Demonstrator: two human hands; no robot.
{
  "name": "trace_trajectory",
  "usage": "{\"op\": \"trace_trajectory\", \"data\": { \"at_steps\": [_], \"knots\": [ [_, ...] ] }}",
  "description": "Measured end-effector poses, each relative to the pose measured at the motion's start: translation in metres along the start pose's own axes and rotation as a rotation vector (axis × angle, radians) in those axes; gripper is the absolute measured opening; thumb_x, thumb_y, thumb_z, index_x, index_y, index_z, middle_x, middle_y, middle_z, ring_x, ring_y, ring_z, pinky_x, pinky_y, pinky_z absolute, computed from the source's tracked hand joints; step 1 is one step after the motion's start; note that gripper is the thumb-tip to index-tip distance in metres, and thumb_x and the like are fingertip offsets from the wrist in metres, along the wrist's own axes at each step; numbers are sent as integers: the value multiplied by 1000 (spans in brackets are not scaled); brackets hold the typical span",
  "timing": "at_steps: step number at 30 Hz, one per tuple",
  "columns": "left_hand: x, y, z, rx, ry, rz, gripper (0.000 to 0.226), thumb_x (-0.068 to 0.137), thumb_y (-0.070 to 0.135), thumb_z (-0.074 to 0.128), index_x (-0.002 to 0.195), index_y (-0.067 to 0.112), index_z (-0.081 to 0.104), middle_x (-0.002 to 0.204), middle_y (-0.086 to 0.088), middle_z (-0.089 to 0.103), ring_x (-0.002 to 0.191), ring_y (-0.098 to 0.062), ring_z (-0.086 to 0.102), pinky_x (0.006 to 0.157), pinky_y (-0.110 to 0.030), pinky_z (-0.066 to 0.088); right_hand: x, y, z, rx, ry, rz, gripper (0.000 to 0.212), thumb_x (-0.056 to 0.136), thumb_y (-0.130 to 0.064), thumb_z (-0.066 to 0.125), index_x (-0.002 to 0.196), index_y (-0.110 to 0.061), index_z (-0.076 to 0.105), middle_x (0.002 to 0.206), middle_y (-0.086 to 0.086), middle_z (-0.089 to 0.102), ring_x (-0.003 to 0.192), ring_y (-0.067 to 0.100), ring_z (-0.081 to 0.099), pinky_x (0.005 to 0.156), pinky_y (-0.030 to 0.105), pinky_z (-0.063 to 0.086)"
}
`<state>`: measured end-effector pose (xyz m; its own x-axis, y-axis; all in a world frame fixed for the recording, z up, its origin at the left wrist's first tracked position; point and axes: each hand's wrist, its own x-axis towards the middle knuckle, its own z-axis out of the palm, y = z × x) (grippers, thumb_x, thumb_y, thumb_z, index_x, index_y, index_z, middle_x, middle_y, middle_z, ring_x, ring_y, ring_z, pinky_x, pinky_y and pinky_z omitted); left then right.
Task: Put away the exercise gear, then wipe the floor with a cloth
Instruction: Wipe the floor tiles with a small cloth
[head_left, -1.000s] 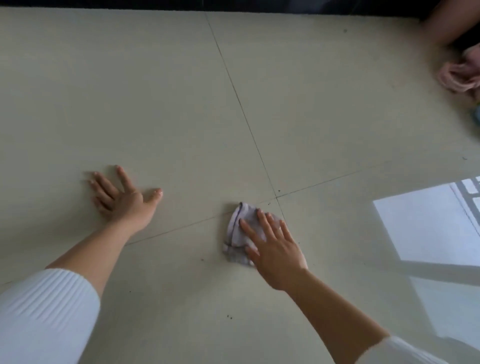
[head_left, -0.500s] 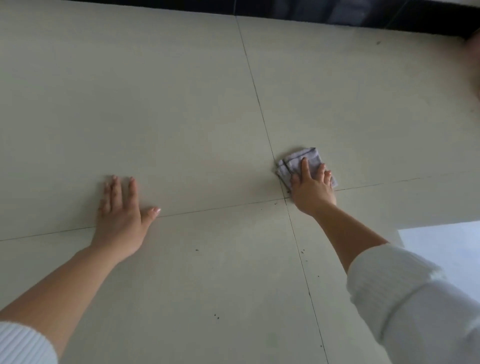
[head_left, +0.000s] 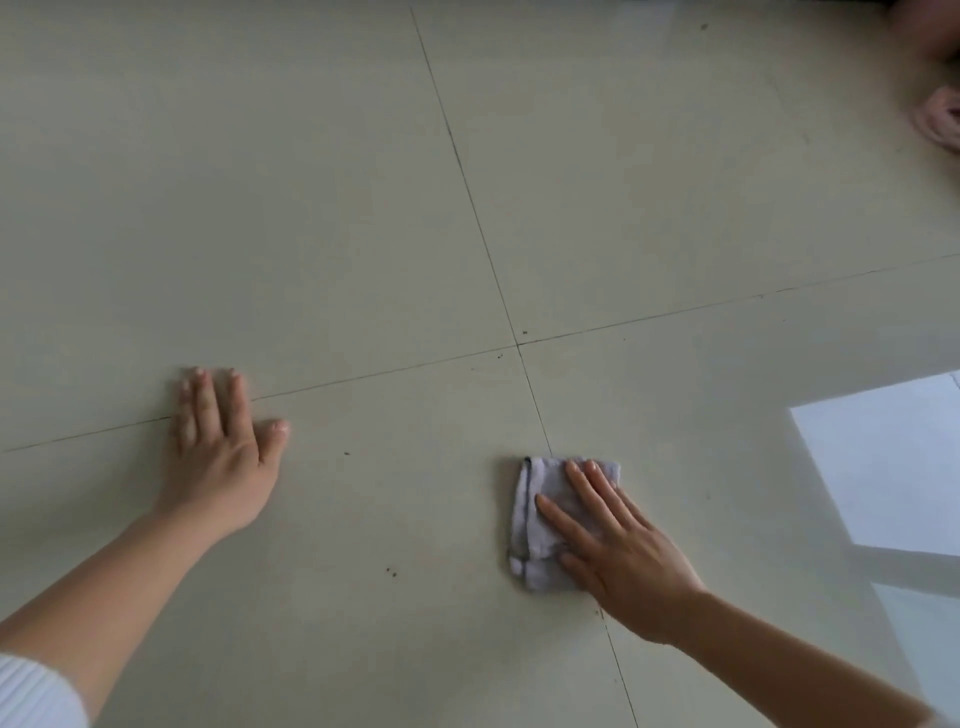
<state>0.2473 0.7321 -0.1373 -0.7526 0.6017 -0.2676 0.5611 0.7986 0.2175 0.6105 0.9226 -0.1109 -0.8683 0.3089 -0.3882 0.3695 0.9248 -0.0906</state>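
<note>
as the wiping half of the job appears to be under way, a person's right hand (head_left: 623, 551) lies flat, fingers straight and spread, on a folded grey cloth (head_left: 545, 478). the cloth is pressed to the pale tiled floor (head_left: 311, 208), just near and right of where two grout lines (head_left: 518, 344) cross. the left hand (head_left: 218, 467) rests open on the tile well to the left, fingers together, thumb out, holding nothing and seemingly bracing the body. no exercise gear is in view.

the risks look modest. only downward pressure holds the cloth, so a quick stroke could bunch it or slide it from under the palm, and the bracing hand could slip if the glossy tile is damp. dark specks (head_left: 390, 572) lie between the hands, and a narrow pass would miss them.

a bright patch of reflected light (head_left: 883, 467) sits to the right. a blurred pink object (head_left: 943, 117), too unclear to name, is at the far right edge. to the left, only the bracing hand itself lies in the cloth's path.
</note>
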Motion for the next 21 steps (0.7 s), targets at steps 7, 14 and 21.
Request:
{"op": "trace_trajectory", "data": {
  "at_steps": [7, 14, 21],
  "knots": [
    [-30, -2, 2, 47, -28, 56, 79, 85, 47, 24, 148, 0, 15, 153, -31, 5, 144, -41, 2, 116, -46, 4, 88, 64, -41, 208, 49, 610, 59, 99, -52, 7, 152, -31, -10, 159, 19, -12, 147, 34, -10, 120, 44, -5],
    [-37, 0, -2, 46, -82, 35, 70, 97, 40, 36, 151, 10, 2, 157, -20, -7, 146, -32, -6, 117, -43, 2, 140, -55, -46, 279, 61, 326, 57, 101, -46, 15, 152, -31, -6, 157, 19, -22, 142, 38, -26, 117, 49, -13],
    [-39, 0, -4, 43, -44, 48, 69, 96, 35, 44, 150, 7, 13, 157, -23, 1, 146, -35, 2, 117, -44, 6, 91, -100, -6, 61, 101, -331, 53, 99, -47, 24, 150, -33, 22, 159, 13, 11, 146, 34, 7, 119, 48, 7]
  ]
}}
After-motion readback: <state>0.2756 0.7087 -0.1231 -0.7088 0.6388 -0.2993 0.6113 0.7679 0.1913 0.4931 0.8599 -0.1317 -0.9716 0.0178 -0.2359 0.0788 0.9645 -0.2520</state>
